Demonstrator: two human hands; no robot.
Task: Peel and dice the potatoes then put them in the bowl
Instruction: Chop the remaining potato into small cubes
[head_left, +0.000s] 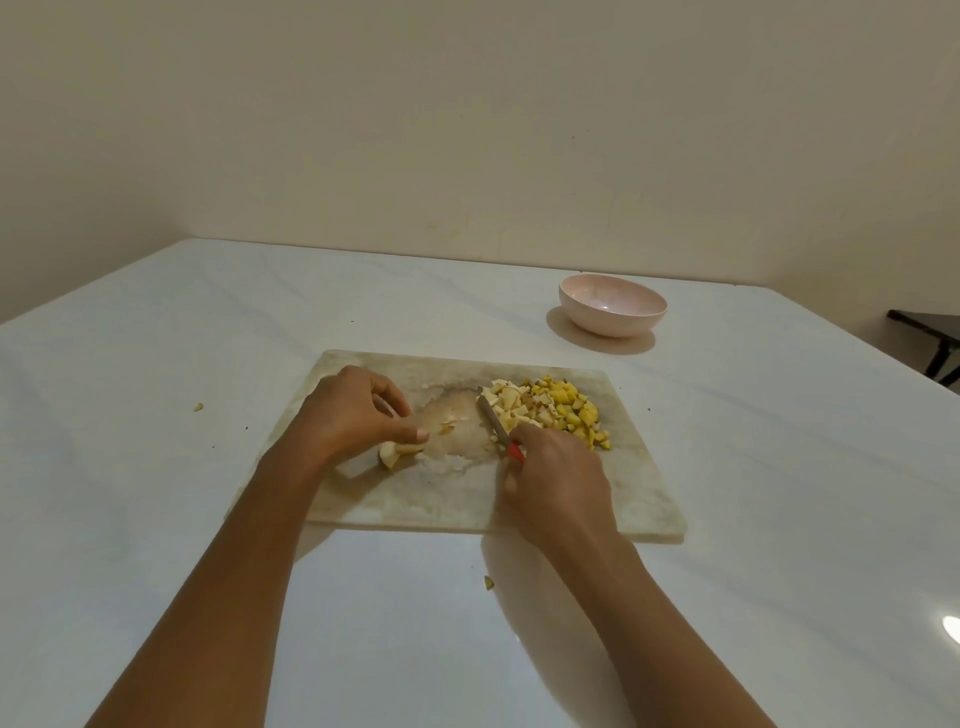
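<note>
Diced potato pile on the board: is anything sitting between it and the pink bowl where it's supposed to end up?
Nothing visible does. The diced potato pile lies at the far right of the cutting board, and the bowl stands beyond that far edge, with only board and tabletop between them.

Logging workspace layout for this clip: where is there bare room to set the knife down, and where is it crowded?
Free: on the cutting board, the near strip between left hand and right hand; the table left of it. Crowded: the board's far right, where diced potato, knife and right hand meet.
</note>
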